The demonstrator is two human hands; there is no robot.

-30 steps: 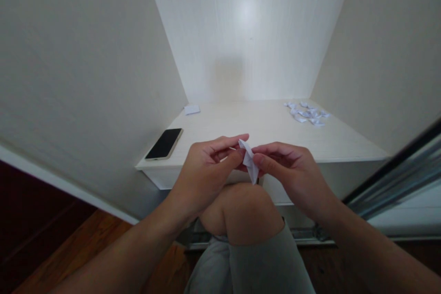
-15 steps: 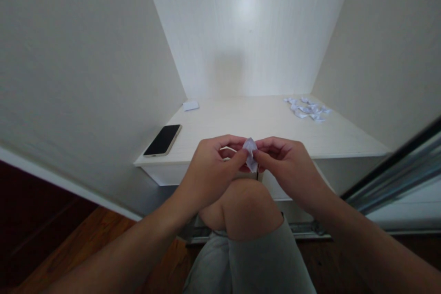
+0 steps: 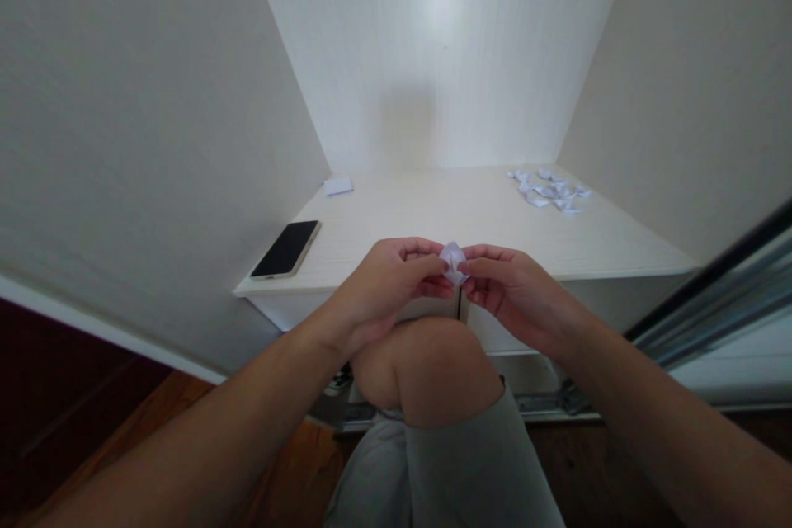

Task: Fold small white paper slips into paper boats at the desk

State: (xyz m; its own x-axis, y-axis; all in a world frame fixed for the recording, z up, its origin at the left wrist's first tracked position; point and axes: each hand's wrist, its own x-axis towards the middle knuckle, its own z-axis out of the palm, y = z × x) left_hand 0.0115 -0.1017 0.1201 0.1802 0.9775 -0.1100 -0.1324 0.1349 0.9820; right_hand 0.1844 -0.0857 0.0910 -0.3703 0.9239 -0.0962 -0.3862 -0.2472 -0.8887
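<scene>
A small piece of folded white paper point(image 3: 454, 254) is held up above my knee, in front of the shelf's edge. My left hand point(image 3: 402, 276) pinches its left side between thumb and fingers. From the other side my right hand point(image 3: 513, 285) grips it the same way, the thumb pressed on its face. The fingertips cover parts of the paper, so its full shape is hidden. Farther off, several folded white paper pieces point(image 3: 549, 191) lie in a loose group at the back right of the white shelf point(image 3: 426, 202).
A phone point(image 3: 286, 249) with a dark screen lies at the shelf's front left. Behind it is a flat stack of white paper point(image 3: 337, 186). Panels enclose the shelf left, right and back. My bare knee point(image 3: 439, 355) is right below my hands.
The folded paper has been turned or opened between my fingers and now looks shorter and wider. Both hands have shifted slightly, and the view has moved a little.
</scene>
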